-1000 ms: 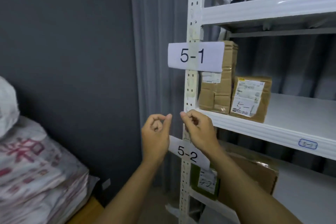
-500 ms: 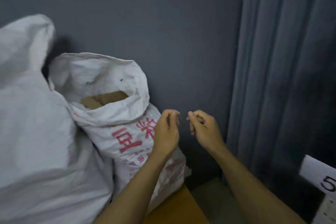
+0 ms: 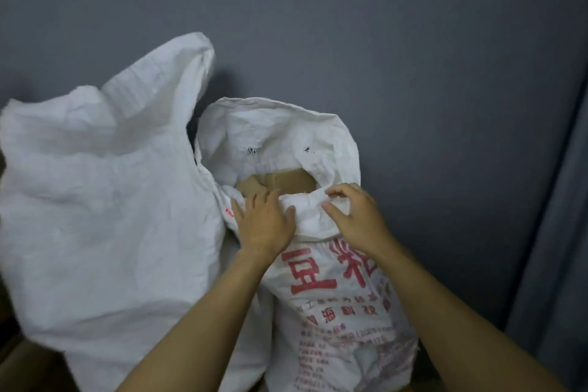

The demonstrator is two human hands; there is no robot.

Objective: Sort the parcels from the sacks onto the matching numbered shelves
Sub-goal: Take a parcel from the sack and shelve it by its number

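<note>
Cardboard parcel [image 3: 280, 180] sits inside the printed sack [image 3: 334, 280], mid-frame, just above both hands; its visible edge runs left-right. Left hand [image 3: 264, 223] lies flat on the rim with straight fingers and is nearer the parcel. Right hand [image 3: 354, 216] hooks the folded rim (fabric only).

Both your forearms reach up to mid-frame; your left hand [image 3: 264, 225] lies straight-fingered, your right hand [image 3: 359, 220] curls fingers [image 3: 342, 193] round the rim of the sack [image 3: 334, 299]
</note>
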